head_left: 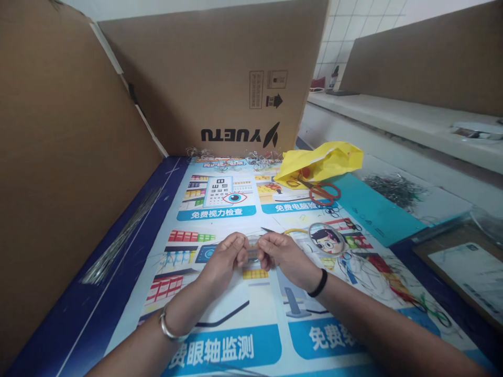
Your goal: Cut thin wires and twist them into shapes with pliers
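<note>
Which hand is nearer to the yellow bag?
Right. The right hand is short of the yellow bag, which lies ahead of it and slightly to its right. The left hand is farther left, beside the right hand.

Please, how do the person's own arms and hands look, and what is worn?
No sleeves or gloves show. The left arm wears a smooth, silver-coloured bangle; the right arm wears a plain black band at the wrist. The left hand and right hand are bare; finer details are too small to tell.
</note>
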Action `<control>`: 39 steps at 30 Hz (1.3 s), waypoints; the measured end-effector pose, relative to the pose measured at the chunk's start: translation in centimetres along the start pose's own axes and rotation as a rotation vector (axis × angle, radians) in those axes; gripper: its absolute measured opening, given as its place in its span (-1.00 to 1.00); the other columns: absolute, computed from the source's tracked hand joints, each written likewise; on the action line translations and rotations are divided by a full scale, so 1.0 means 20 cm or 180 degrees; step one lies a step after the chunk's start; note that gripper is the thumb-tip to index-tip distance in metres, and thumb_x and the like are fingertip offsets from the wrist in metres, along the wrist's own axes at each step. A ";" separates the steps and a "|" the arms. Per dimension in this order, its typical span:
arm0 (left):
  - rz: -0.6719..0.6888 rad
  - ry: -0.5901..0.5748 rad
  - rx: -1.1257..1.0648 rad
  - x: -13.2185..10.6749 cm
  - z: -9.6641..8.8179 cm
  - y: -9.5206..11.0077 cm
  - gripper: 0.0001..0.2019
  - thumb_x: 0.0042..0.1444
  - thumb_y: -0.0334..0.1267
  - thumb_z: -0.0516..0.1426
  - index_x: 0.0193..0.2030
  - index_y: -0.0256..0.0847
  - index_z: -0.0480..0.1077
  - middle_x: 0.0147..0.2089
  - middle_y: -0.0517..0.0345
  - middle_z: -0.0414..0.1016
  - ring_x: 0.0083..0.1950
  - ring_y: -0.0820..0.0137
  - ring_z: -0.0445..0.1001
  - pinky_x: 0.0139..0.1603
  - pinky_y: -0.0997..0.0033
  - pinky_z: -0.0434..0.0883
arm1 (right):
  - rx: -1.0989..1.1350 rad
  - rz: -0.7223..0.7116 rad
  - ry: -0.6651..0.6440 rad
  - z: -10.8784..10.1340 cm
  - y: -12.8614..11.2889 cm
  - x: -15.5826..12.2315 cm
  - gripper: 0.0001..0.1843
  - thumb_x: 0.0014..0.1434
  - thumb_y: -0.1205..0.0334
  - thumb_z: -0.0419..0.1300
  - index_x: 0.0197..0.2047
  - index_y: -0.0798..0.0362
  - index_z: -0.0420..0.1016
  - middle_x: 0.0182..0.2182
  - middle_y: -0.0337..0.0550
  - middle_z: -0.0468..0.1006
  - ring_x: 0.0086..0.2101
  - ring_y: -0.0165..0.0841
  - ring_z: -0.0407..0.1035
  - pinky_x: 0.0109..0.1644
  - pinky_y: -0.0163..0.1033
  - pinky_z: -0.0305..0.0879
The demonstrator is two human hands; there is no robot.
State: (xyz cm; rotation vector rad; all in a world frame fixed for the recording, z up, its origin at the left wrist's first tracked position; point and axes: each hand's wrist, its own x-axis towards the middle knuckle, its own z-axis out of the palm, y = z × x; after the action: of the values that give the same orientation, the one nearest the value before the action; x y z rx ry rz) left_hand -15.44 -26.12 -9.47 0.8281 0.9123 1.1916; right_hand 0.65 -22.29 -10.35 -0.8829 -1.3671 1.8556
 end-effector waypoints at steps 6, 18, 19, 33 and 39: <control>-0.0074 0.0059 -0.0229 0.00 0.00 0.01 -0.70 0.08 -0.03 0.13 -0.43 -0.24 0.29 -0.63 0.33 0.11 -0.59 0.57 0.03 -0.52 0.52 -0.01 | 0.0177 -0.0004 -0.0084 0.01 -0.01 0.00 -0.68 0.07 -0.04 0.19 -0.36 0.09 0.41 -0.53 -0.27 0.46 -0.58 -0.50 0.34 -0.52 -0.38 0.15; -0.0097 -0.0112 -0.0128 0.00 -0.02 0.03 -0.72 0.14 -0.06 0.07 -0.41 -0.25 0.31 -0.62 0.32 0.10 -0.57 0.56 0.05 -0.49 0.49 0.00 | 0.0045 -0.0160 -0.0016 0.02 -0.01 0.00 -0.72 0.11 0.02 0.17 -0.36 0.09 0.44 -0.52 -0.25 0.47 -0.52 -0.51 0.29 -0.44 -0.37 0.14; -0.0092 -0.0086 -0.0123 0.00 -0.01 0.03 -0.72 0.14 -0.06 0.07 -0.42 -0.25 0.30 -0.62 0.32 0.07 -0.58 0.56 0.02 -0.50 0.49 -0.03 | 0.0018 -0.0189 0.0010 0.02 -0.01 0.00 -0.73 0.12 0.03 0.17 -0.36 0.09 0.45 -0.51 -0.24 0.47 -0.52 -0.51 0.27 -0.42 -0.37 0.14; -0.0074 -0.0118 0.0085 -0.01 0.00 0.02 -0.72 0.17 -0.08 0.04 -0.41 -0.25 0.30 -0.60 0.28 0.19 -0.53 0.53 0.16 -0.43 0.50 0.12 | 0.0011 -0.0087 0.0217 0.00 0.00 0.00 -0.72 0.07 0.03 0.20 -0.36 0.10 0.46 -0.54 -0.27 0.45 -0.55 -0.49 0.32 -0.42 -0.34 0.19; -0.0072 -0.0467 -0.0152 0.01 -0.05 0.02 -0.74 0.21 -0.15 0.01 -0.34 -0.30 0.38 -0.51 0.14 0.35 -0.38 0.43 0.35 -0.24 0.43 0.23 | 0.0069 -0.0027 0.0260 0.00 -0.01 0.00 -0.69 0.06 0.00 0.21 -0.33 0.10 0.46 -0.56 -0.26 0.44 -0.55 -0.48 0.31 -0.44 -0.32 0.21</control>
State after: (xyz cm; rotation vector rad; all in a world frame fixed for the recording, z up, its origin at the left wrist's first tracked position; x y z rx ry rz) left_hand -16.49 -25.85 -9.48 0.8530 0.7688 1.1137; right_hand 0.71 -22.16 -10.22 -0.9301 -1.2968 1.8045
